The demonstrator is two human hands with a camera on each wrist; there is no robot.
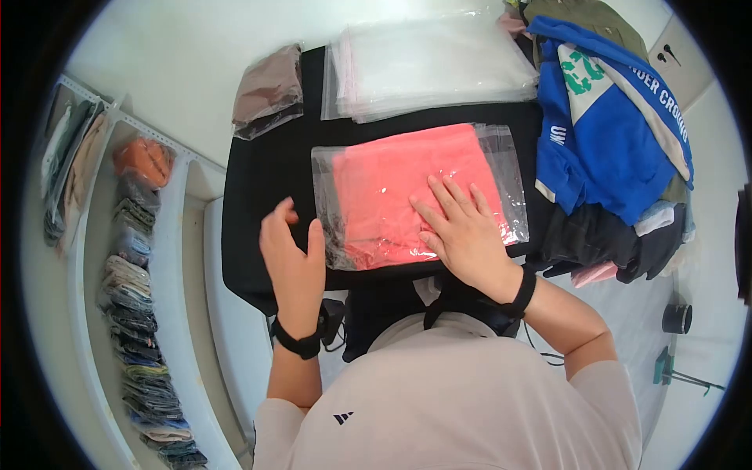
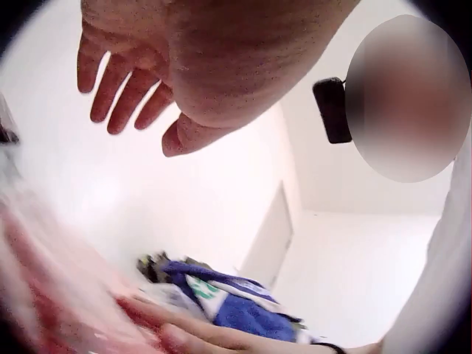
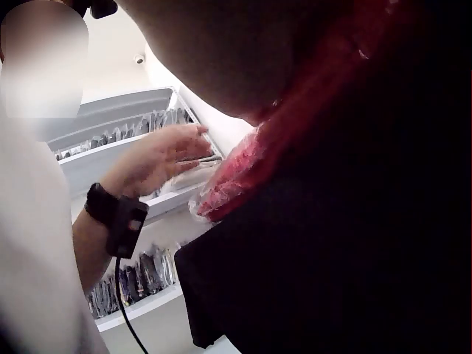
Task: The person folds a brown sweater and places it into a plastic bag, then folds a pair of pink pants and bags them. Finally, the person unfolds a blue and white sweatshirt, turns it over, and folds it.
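Observation:
A folded coral-pink garment (image 1: 392,180) lies inside a clear plastic bag (image 1: 513,168) on the black-covered table. My right hand (image 1: 462,231) rests on it with spread, straight fingers pressing the plastic near the right side. My left hand (image 1: 294,254) is raised off the bag's left edge, its fingers relaxed and holding nothing. In the left wrist view the same left hand (image 2: 199,66) shows loose, slightly parted fingers in the air. From the right wrist view, the pink bundle (image 3: 236,177) appears at the table's edge, with the left hand (image 3: 158,158) beyond it.
A stack of clear plastic bags (image 1: 439,66) lies at the table's back. Left of it is a bagged brownish garment (image 1: 270,86). A blue hoodie (image 1: 611,133) tops a clothes pile at the right. Shelves (image 1: 86,258) of bagged clothes stand at the left.

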